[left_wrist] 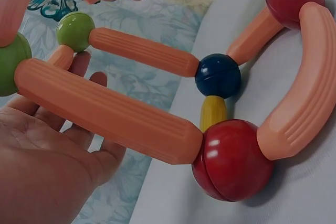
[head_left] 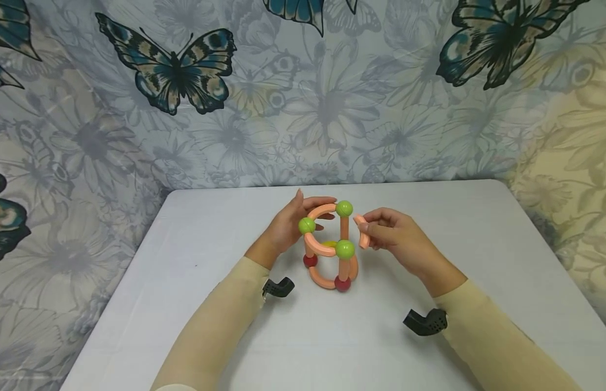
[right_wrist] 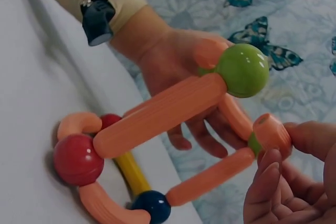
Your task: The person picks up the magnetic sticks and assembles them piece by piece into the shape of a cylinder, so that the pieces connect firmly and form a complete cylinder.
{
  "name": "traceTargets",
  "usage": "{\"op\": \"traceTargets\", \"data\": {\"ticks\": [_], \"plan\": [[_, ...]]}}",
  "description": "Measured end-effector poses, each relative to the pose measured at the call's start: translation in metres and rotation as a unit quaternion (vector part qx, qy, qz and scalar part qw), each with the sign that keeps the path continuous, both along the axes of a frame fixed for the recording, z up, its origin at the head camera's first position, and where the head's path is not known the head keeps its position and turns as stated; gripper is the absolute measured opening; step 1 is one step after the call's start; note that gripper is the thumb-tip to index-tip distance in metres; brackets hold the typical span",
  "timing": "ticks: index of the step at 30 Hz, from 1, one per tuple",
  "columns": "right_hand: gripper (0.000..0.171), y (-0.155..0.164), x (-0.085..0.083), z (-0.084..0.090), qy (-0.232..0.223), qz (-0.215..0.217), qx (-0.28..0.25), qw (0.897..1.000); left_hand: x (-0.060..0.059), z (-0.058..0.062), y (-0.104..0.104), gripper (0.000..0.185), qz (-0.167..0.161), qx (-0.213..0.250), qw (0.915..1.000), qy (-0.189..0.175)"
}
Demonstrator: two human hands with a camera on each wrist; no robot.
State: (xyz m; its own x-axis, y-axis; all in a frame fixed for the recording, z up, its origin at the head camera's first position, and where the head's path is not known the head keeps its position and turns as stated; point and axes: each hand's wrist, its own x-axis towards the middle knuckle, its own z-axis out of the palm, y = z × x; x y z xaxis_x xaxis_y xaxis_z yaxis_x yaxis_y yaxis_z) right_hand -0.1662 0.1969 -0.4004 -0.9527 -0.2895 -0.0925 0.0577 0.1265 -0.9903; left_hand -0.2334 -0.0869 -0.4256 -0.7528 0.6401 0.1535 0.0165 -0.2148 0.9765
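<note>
Rod-and-ball frame (head_left: pixel 329 247) stands mid-table, toward the far edge: orange straight and curved rods, green balls on top, red balls at the base. My left hand (head_left: pixel 288 225) sits behind it, fingers straight and relaxed, palm against the upper rods, gripping nothing. My right hand (head_left: pixel 398 239) is just right of the frame, fingers and thumb pinched on a loose curved orange rod (head_left: pixel 363 231), its upper end near the far top green ball (head_left: pixel 344 208); I cannot tell whether they touch. Surface is a white table (head_left: pixel 479 244), plain. Behind it a cloth backdrop (head_left: pixel 136 108) with blue butterflies and pale flowers. Cream sleeves, black camera mounts at both wrists. The wrist views add what the head view hides: a dark blue ball (left_wrist: pixel 218 75) and a short yellow rod (left_wrist: pixel 213 113) low inside the frame, resting on the table.
</note>
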Motion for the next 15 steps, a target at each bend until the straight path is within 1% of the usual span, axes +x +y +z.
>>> {"op": "traceTargets", "data": {"ticks": [3,7,9,10,12,13,14,15], "plan": [[0.045,-0.005,-0.003,0.001,-0.011,-0.001,-0.012,1.0,0.001,0.001,0.0,0.103,0.002,-0.004,1.0,0.005],[0.043,-0.009,-0.006,0.002,-0.02,-0.002,-0.026,0.999,0.001,0.003,0.0,0.104,0.006,-0.009,0.9999,0.001],[0.042,-0.009,-0.006,0.001,-0.023,-0.003,-0.031,0.999,0.002,0.004,0.001,0.103,0.015,-0.014,0.9998,0.003],[0.042,-0.009,-0.006,0.001,-0.025,-0.004,-0.033,0.999,0.004,0.004,0.0,0.1,0.025,-0.016,0.9995,0.006],[0.041,-0.009,-0.005,0.001,-0.027,-0.006,-0.038,0.999,0.008,0.005,-0.001,0.09,0.06,-0.025,0.9976,0.022],[0.042,-0.01,-0.005,0.001,-0.027,-0.007,-0.04,0.999,0.011,0.005,-0.003,0.084,0.088,-0.028,0.9953,0.029],[0.042,-0.01,-0.005,0.001,-0.028,-0.007,-0.042,0.999,0.015,0.004,-0.004,0.077,0.122,-0.031,0.9913,0.037],[0.042,-0.01,-0.005,0.001,-0.028,-0.007,-0.045,0.999,0.02,0.003,-0.005,0.069,0.162,-0.034,0.9853,0.043]]}}
